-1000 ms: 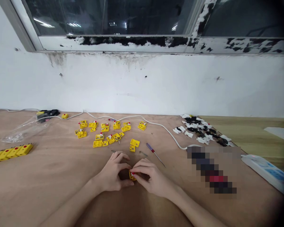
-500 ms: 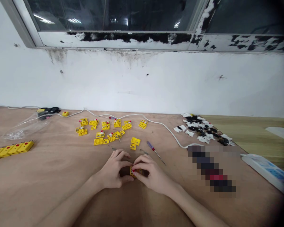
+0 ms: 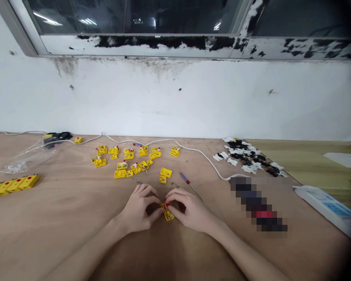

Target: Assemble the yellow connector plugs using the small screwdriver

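Narrow grips are formed by both hands: the left edge of a yellow case (image 3: pixel 169 214) is pinched by the thumb and forefinger of the left hand (image 3: pixel 140 208), and a red button (image 3: pixel 167 204) at its far end is taken between the thumb and forefinger of the right hand (image 3: pixel 193 208). Whether the button is pressed home or only steadied cannot be told, as its base is covered by the fingertips. The case is held between the hands, at the near middle of the bench (image 3: pixel 61 210). Within the last half second it has been turned: it was set across the gap and largely covered by the right fingers, with the button lower; now it is slanted toward the near right, the button is brought to the far side, and far more of the inside is shown. For the work in hand, better access to the inside seems to be given by that turn, though the fit of the parts is too small to be judged. Elsewhere little is altered beyond a slight shift of the whole view. The screwdriver (image 3: pixel 185 178) is left lying beyond the right hand, and the loose covers (image 3: pixel 165 172) and the open cases (image 3: pixel 119 174) are left untouched farther off.
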Available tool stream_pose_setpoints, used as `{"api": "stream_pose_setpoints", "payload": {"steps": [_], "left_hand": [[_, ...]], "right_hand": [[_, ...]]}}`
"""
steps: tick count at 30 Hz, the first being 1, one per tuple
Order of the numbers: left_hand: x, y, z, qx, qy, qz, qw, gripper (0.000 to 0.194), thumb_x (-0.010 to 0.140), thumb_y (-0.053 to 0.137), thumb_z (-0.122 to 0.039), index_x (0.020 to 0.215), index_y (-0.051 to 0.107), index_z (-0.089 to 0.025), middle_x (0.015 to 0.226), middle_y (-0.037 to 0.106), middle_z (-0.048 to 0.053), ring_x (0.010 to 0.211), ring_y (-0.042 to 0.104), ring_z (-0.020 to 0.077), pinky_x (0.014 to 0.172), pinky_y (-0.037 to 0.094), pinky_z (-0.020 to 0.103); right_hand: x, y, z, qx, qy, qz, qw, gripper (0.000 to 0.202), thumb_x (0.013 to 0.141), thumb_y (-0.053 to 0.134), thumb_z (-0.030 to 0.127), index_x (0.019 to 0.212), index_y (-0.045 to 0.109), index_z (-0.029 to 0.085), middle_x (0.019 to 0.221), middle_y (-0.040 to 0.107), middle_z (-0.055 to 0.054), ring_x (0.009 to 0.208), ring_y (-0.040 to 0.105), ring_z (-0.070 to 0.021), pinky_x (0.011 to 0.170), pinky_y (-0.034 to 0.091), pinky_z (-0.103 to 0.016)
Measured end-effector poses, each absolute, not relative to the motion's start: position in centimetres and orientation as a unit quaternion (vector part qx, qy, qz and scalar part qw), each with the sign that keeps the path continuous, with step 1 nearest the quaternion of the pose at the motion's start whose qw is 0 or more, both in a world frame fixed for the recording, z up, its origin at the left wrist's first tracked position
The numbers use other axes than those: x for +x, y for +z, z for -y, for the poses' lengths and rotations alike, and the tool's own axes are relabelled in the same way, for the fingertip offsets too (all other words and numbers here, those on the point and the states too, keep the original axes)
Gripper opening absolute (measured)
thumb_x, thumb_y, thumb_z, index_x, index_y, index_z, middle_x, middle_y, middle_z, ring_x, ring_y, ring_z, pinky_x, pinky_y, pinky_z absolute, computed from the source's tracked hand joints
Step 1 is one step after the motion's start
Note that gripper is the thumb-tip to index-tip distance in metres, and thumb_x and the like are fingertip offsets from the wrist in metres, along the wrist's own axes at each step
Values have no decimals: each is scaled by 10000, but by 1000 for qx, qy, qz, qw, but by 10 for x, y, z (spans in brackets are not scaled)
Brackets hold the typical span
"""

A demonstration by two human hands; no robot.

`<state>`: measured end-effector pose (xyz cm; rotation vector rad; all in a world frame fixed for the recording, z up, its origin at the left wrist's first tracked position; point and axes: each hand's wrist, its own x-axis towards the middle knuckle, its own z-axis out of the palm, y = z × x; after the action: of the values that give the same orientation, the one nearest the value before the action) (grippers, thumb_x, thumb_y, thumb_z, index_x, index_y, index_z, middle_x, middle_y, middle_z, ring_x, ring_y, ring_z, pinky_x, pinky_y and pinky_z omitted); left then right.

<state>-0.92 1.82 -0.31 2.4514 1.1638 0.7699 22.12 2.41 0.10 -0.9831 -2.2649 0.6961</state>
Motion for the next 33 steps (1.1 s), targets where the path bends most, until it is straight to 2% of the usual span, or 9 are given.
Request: {"api": "stream_pose_setpoints", "payload": {"steps": [3, 6, 8, 12, 15, 17, 19, 24, 33], "left_hand": [[-3, -3, -12, 852, 274, -428, 126, 347, 768, 751, -548, 939, 753, -247, 981, 647, 66, 932, 566, 246, 864, 412, 428], [2, -7, -8, 842, 278, -449, 108, 467, 731, 758, -618, 1021, 746, -253, 1011, 648, 74, 960, 570, 266, 880, 415, 440], [3, -9, -8, 840, 274, -455, 109, 463, 745, 755, -601, 1055, 736, -258, 1030, 645, 77, 978, 568, 272, 880, 422, 436], [0, -12, -12, 844, 264, -449, 126, 317, 825, 720, -448, 1068, 722, -244, 1070, 636, 80, 1011, 557, 266, 883, 425, 422], [-5, -10, -15, 854, 255, -428, 152, 292, 828, 721, -386, 1087, 715, -250, 1101, 625, 72, 1038, 542, 260, 896, 415, 418], [-8, -7, -17, 858, 248, -418, 164, 301, 814, 736, -380, 1089, 716, -259, 1108, 616, 68, 1044, 531, 259, 901, 409, 417], [-10, -5, -18, 861, 242, -413, 170, 297, 808, 740, -372, 1083, 719, -264, 1092, 609, 66, 1031, 524, 256, 895, 406, 413], [-10, -3, -18, 863, 238, -413, 167, 284, 818, 720, -382, 1075, 731, -263, 1000, 592, 67, 961, 507, 244, 858, 408, 395], [-14, -2, -20, 873, 213, -409, 158, 355, 830, 713, -491, 1120, 724, -287, 908, 570, 51, 902, 493, 230, 821, 389, 371]], "right_hand": [[221, -1, -25, -388, 239, 844, 282, 103, 863, 647, 152, 928, 689, 220, 892, 699, -37, 844, 622, -194, 767, 495, -319], [219, -6, -24, -425, 215, 831, 288, 64, 877, 653, 191, 923, 683, 224, 813, 685, -19, 785, 609, -189, 734, 480, -318], [218, -8, -24, -431, 207, 828, 292, 53, 893, 645, 208, 929, 681, 224, 786, 678, -16, 768, 604, -188, 721, 473, -316], [218, -5, -23, -422, 190, 842, 277, 109, 895, 653, 234, 787, 648, 214, 735, 642, -16, 733, 582, -184, 696, 456, -311], [219, 1, -21, -406, 198, 852, 267, 21, 895, 641, 218, 895, 663, 217, 822, 649, -27, 799, 590, -192, 741, 469, -319], [220, 4, -20, -391, 220, 853, 265, 132, 901, 634, 211, 1028, 668, 227, 903, 652, -36, 864, 597, -198, 775, 483, -323], [220, 4, -20, -375, 242, 851, 275, 162, 925, 620, 218, 1075, 679, 237, 958, 652, -45, 905, 605, -197, 798, 495, -324], [218, -4, -21, -362, 273, 840, 297, 169, 987, 573, 257, 1026, 737, 251, 961, 655, -48, 916, 620, -187, 825, 513, -324], [219, -4, -24, -362, 283, 844, 277, 198, 996, 561, 248, 1015, 757, 265, 964, 638, -48, 947, 610, -192, 860, 510, -337]]}}
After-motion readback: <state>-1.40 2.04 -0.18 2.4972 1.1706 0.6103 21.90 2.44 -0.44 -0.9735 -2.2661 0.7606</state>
